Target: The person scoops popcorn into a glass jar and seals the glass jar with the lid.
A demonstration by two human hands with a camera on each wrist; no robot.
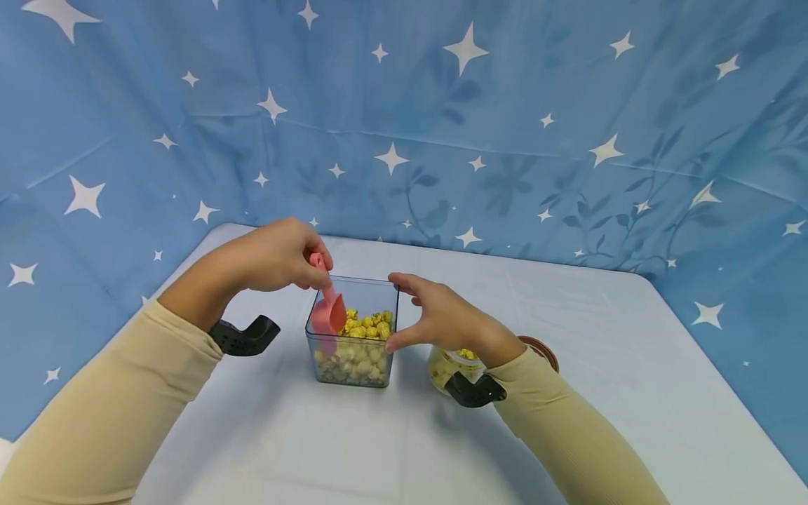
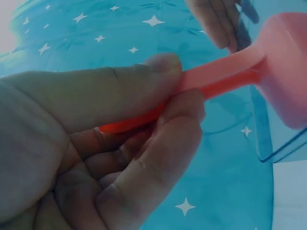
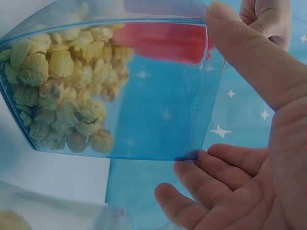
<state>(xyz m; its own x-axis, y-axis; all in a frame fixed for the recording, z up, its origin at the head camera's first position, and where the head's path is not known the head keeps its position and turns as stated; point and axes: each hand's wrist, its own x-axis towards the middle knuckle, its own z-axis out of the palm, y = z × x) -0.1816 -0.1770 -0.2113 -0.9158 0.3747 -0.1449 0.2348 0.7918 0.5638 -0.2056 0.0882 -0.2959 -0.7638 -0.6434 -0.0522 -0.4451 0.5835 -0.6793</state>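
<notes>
- Left hand [image 1: 284, 256], thumb and fingers clamped on the handle, holds a pink scoop [image 1: 328, 319], cup down, long axis steep, inside a clear container [image 1: 350, 338] of popcorn [image 1: 367, 328].
- Right hand [image 1: 442, 315], thumb and fingers spread apart, grips the container's side.

1. The left arm [image 1: 116, 400] stretches from the near left toward the far middle.
2. The left hand [image 1: 285, 255] pinches with its thumb and bent fingers.
3. The right arm [image 1: 571, 428] stretches from the near right, slanting left.
4. The right hand [image 1: 445, 319] makes a wide C, thumb on the near side, fingers on the far side.
</notes>
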